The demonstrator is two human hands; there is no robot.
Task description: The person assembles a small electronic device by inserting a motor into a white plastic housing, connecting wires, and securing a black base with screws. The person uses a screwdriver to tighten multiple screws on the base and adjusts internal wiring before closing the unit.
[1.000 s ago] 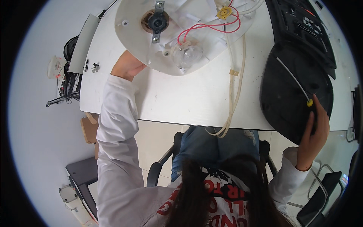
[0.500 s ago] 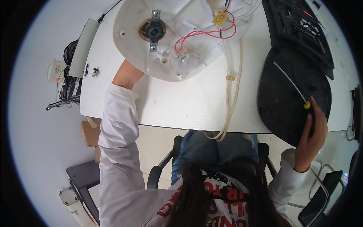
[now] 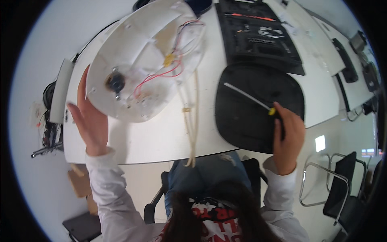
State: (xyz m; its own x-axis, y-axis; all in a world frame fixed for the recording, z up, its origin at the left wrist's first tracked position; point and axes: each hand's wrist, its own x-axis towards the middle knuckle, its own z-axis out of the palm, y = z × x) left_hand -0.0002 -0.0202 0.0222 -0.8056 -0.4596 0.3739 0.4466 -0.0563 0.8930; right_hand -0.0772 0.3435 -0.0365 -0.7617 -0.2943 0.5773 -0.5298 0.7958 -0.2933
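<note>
I have the right hand (image 3: 290,131) gripping a yellow-ended rod (image 3: 248,96) over the black panel (image 3: 242,121), right of the white shell (image 3: 117,52), the left hand (image 3: 93,125) spread wide at the shell's left rim, touch unclear; farther off, right of the shell, a tool case (image 3: 238,54)

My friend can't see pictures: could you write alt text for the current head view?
A person's left hand is open beside a white shell with red wires, and the right hand is at the yellow end of a thin pale rod across a black rounded panel, all at a white table.
</note>
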